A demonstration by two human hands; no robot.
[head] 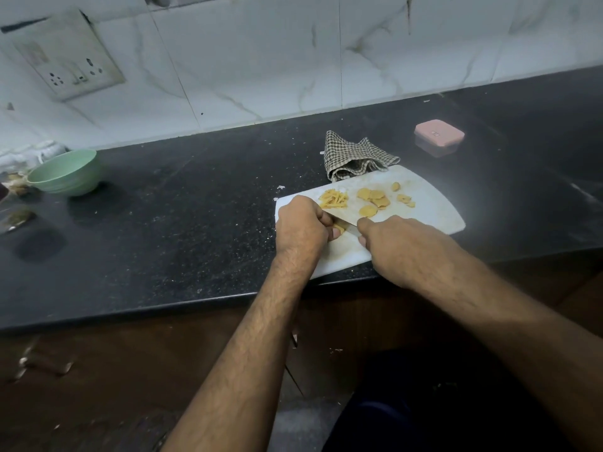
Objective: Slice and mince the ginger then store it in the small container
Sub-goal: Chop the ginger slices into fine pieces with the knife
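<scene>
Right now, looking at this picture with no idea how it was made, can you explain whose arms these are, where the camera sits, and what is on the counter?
There is no machine here: the arms belong to a person wearing a camera on the head, so this single head view looks forward and down at their work. On the black counter lies a white cutting board. On it are round ginger slices and a small pile of ginger strips. The left hand pinches a ginger piece against the board, while the right hand grips a knife, mostly hidden. Behind the board sit a checked cloth and a small container with a pink lid, closed. At far left stands a green bowl.
</scene>
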